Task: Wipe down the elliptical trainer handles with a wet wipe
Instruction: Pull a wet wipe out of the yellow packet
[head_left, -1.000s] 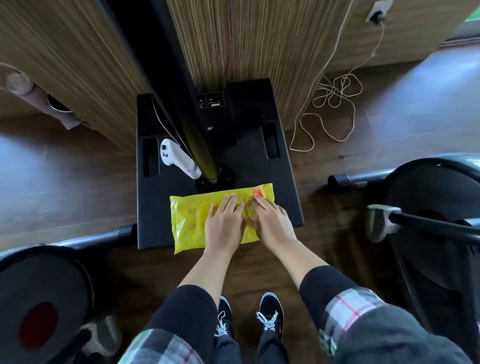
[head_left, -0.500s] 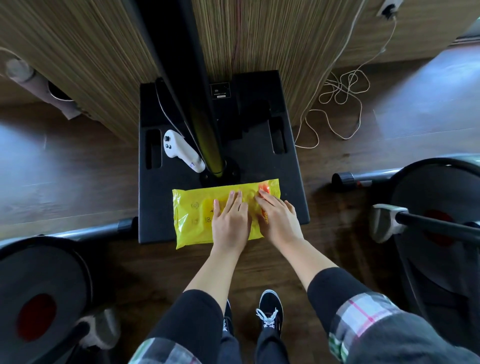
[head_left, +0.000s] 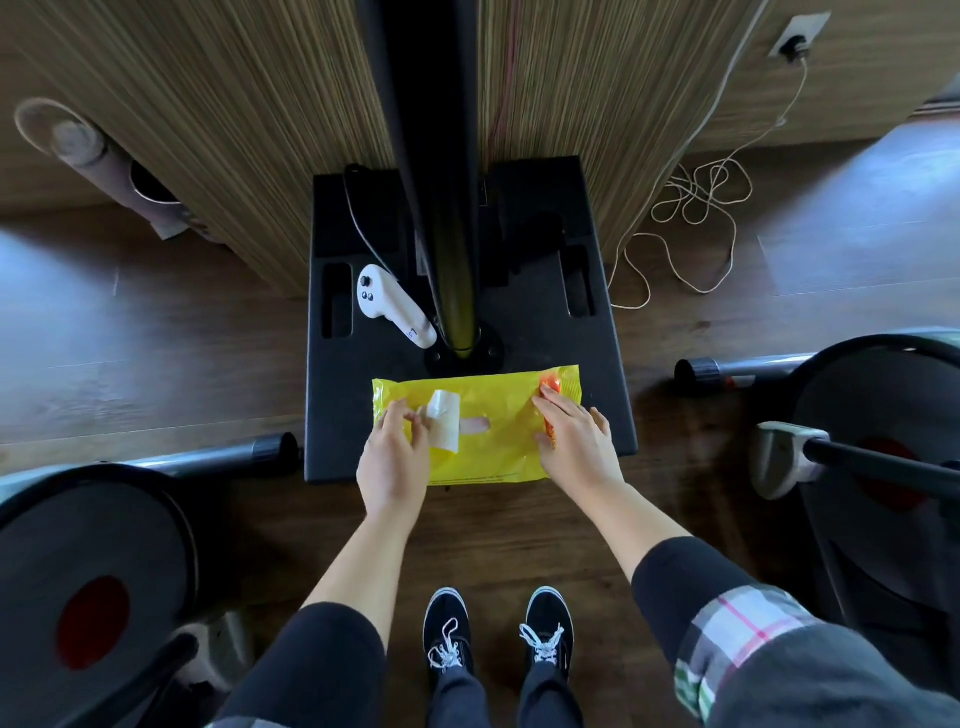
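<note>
Wooden floor (head_left: 156, 338) with dark planks carries everything here, and a wall panel (head_left: 249, 130) of fine striped wood grain stands at the far side. Two elliptical trainers flank the person: the left trainer (head_left: 88, 571) shows a round black housing with a red spot, and the right trainer (head_left: 883, 467) shows the same shape with a black bar ending in a grey cap. Their handles are not clearly seen in this view. Between them lies a flat black square base plate (head_left: 597, 364), matte, with a thick dark pole (head_left: 441, 182) rising from its middle. A white controller (head_left: 395, 306) rests on the plate, just beside the pole foot, on the left.

On the near edge of the plate lies the wet wipe pack (head_left: 493, 452), a glossy yellow rectangular pouch with an orange mark at its right end. Its flap (head_left: 445, 418), pale and curled, is peeled open to the left, and a white wipe (head_left: 475, 425) shows in the slot under it. The left hand (head_left: 392, 462) pinches this flap with a narrow grip. The right hand (head_left: 574, 449) presses flat on the pack's right end, fingers straight. A thin white cable (head_left: 691, 208) lies looped on the floor near the plate's far right corner.
</note>
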